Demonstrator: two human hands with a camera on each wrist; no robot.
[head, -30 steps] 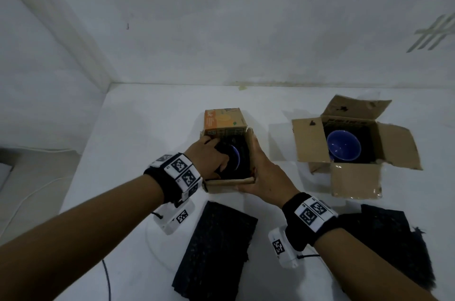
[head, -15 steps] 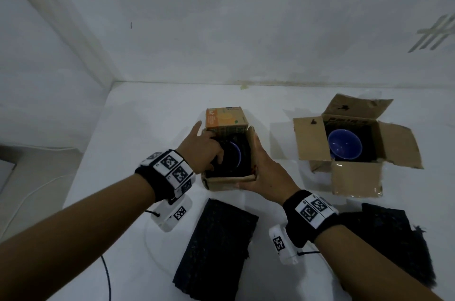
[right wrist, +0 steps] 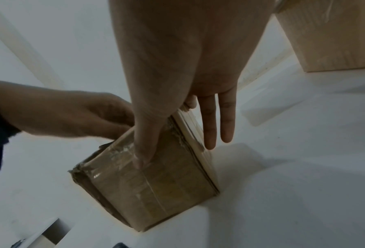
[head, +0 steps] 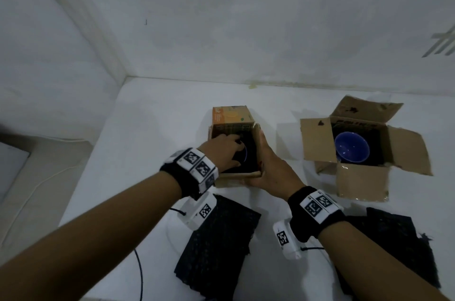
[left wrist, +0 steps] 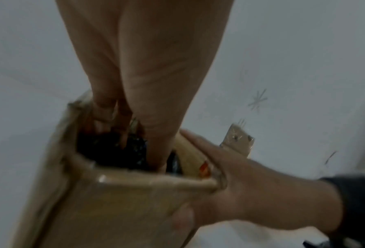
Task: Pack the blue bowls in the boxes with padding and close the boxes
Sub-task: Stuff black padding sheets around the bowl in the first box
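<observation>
Our landmark is the small box (head: 235,150), standing open-topped on the white table (head: 152,143). Our left hand (head: 222,153) reaches down into it from the near-left side, fingers (left wrist: 105,115) curled into the dark padding (left wrist: 105,151) along the left inner wall; whether they pinch it or only press it, we cannot tell. The blue bowl (head: 244,152) lies just right of those fingertips, only a sliver of rim showing, so we judge the left hand alone can tuck padding round it. Our right hand (head: 269,167) braces the box's right wall and near corner, fingers (right wrist: 217,120) straight and together, thumb on the near face. Right of the box, well apart, the large box (head: 354,177) holds a second bowl (head: 351,148) with flaps spread. Nearer us lie spare black sheets (head: 216,246); left of the box the table is open.
</observation>
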